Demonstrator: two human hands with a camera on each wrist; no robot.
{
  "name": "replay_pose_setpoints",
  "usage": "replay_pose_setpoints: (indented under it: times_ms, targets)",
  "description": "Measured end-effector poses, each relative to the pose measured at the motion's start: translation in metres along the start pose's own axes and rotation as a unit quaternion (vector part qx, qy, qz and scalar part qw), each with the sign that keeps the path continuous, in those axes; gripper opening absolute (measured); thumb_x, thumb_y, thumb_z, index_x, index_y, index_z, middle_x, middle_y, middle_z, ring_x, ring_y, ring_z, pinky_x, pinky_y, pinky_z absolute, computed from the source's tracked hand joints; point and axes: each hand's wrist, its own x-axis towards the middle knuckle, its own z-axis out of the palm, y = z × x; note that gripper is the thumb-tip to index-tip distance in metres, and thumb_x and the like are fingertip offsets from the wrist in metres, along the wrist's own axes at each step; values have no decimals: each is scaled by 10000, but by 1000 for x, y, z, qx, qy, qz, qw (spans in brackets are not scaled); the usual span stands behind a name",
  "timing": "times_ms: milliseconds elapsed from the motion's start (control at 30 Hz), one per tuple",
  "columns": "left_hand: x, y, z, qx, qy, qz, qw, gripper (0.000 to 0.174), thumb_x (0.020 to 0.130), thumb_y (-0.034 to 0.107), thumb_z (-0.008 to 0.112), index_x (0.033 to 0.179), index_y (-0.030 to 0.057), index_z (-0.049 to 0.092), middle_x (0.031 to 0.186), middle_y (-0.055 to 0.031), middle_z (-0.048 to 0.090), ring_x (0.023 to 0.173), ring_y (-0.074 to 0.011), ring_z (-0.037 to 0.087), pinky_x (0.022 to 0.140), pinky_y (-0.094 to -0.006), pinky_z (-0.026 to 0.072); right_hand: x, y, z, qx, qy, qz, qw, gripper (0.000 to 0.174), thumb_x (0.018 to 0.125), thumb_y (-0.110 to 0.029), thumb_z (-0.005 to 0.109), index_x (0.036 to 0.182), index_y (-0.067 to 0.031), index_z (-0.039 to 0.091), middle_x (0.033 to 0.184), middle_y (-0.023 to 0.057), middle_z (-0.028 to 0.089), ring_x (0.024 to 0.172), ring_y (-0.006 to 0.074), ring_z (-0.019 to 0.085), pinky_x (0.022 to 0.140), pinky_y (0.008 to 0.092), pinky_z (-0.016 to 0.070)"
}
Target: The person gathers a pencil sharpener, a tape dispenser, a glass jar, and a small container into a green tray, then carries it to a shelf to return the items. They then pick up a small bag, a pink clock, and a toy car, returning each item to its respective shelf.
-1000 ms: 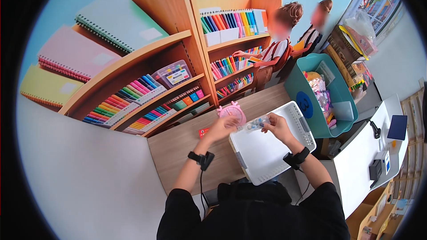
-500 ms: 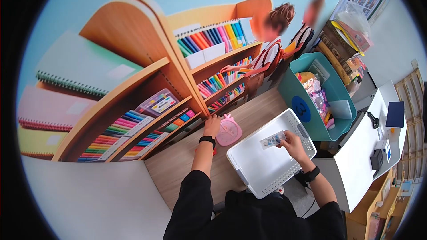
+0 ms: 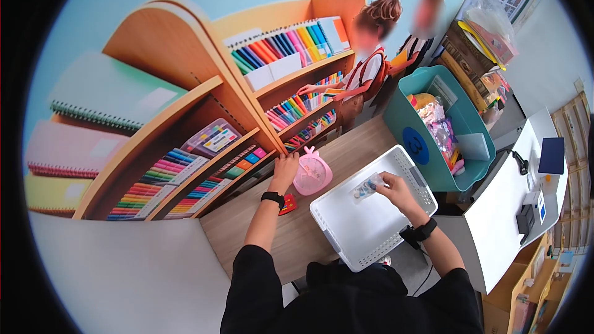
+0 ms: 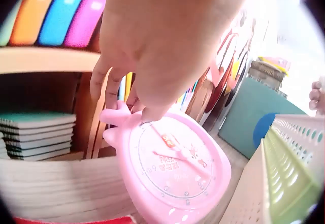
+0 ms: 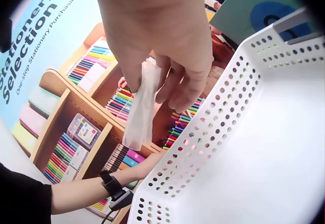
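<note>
My left hand (image 3: 286, 166) reaches to the back of the wooden desk and grips the top edge of a pink alarm clock (image 3: 312, 174). In the left wrist view the fingertips (image 4: 146, 113) sit on the clock (image 4: 175, 176) by its ear, with other fingers behind it. My right hand (image 3: 388, 183) pinches a small clear plastic packet (image 3: 365, 187) above a white perforated basket (image 3: 396, 235). The right wrist view shows the packet (image 5: 140, 111) hanging from the fingers (image 5: 175, 89) over the basket's rim (image 5: 213, 132).
A teal bin (image 3: 416, 146) with a blue number disc holds packets at the right. A small red item (image 3: 288, 205) lies on the desk by my left wrist. A printed backdrop of stationery shelves (image 3: 185, 124) stands behind the desk. A white counter (image 3: 495, 222) is at the right.
My left hand left the packet and reached to the pink clock at the back. The right hand kept the packet and brought it down over the white basket.
</note>
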Motion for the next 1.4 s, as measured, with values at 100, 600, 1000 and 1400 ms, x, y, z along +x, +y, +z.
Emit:
replay_pose_setpoints:
  times_ms: [100,600,1000,1400]
  targets:
    - [-8,-3,-40,13,83,-7,996,142,818,109,483,906,21,552,846,-130,627,828,-327,593,677,-435,502,18,-4,17,31,-28,-24,999,211,816,-49,641,999,45,593,1093,120,583,1034,192,559,924,307,441]
    - [-98,20,-192,-351,194,-41,915,372,821,114,592,1174,53,488,1121,-150,546,914,-279,598,757,-360,499,29,-45,71,31,-100,-140,985,244,812,-30,634,1046,20,587,889,23,603,824,91,542,754,237,454]
    - [-158,22,-6,-120,-83,-73,987,941,656,284,781,1411,150,235,1304,-102,408,1198,-312,395,963,-466,372,-59,-6,-25,-7,44,-103,994,218,804,2,627,1015,8,570,897,-9,556,822,71,540,727,225,464]
    - [-138,31,-61,-29,6,-175,984,824,805,188,663,1439,72,150,1120,-225,461,1078,-373,449,897,-437,422,-187,31,-114,72,175,-103,977,203,829,-30,622,1023,5,576,855,-3,581,782,63,552,702,229,474]
